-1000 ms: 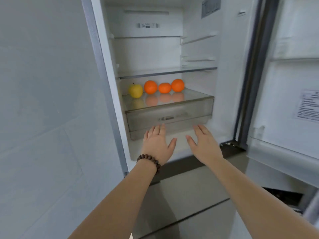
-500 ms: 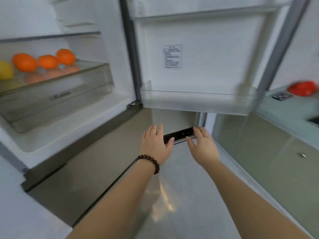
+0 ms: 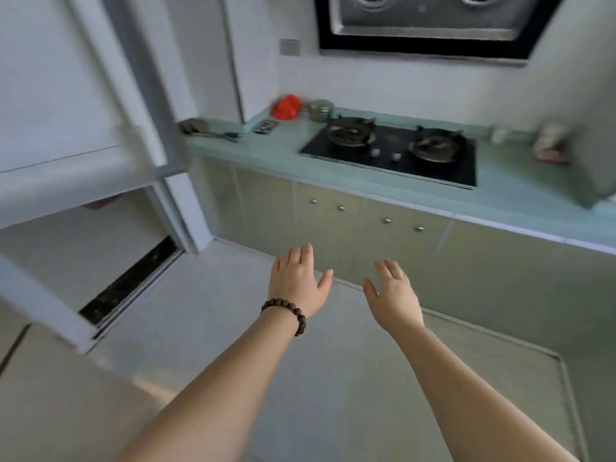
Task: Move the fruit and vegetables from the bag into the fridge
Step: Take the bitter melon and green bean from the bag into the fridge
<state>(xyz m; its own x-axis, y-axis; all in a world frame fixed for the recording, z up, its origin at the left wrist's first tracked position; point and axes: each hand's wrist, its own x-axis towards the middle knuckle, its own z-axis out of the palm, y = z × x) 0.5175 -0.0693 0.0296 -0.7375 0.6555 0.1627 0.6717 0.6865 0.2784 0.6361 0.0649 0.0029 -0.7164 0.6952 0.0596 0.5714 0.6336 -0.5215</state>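
both arms reach forward over pale floor tiles. left hand palm down, fingers straight and together, thumb out, holding nothing; a dark bead bracelet circles its wrist. right hand just beside it, apart, fingers spread and relaxed, also holding nothing. at left, the open fridge door, blurred, with the lower edge of the fridge below it. beyond the hands, pale green cupboard doors with small round knobs under a light teal counter. on the counter, a black two-burner gas hob. at the counter's far left corner, a red bag, blurred, contents not discernible, well apart from both hands. a range hood above.
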